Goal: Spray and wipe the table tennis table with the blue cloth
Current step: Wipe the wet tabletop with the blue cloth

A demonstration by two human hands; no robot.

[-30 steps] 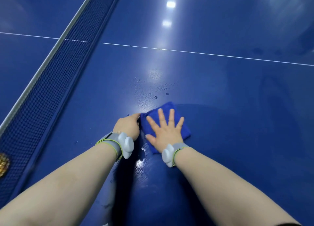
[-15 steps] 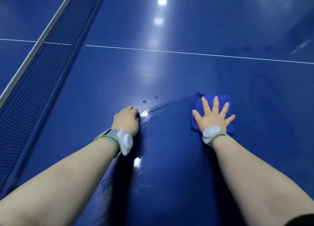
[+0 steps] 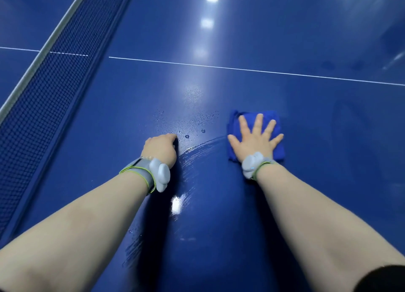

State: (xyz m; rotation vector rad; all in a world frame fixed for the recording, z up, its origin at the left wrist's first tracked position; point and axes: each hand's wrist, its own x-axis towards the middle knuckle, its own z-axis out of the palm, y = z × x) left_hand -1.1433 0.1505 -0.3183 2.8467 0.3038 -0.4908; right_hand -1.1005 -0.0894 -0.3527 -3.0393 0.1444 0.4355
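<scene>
blue cloth (image 3: 233, 126) has been swept from beside the left grip (image 3: 161, 149) out to its 3 o'clock, wet arc left on table (image 3: 317, 193); right grip (image 3: 255, 141) pressed flat on it, fingers spread; left grip curled, nothing held; droplets (image 3: 187, 136) judged still unwiped

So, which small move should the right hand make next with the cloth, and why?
Probably slide the blue cloth left and slightly away. The right hand presses it flat with spread fingers, and water droplets lie on the table tennis table just beyond the left hand, outside the curved wet streak between the hands. One short sweep would likely take them.
</scene>
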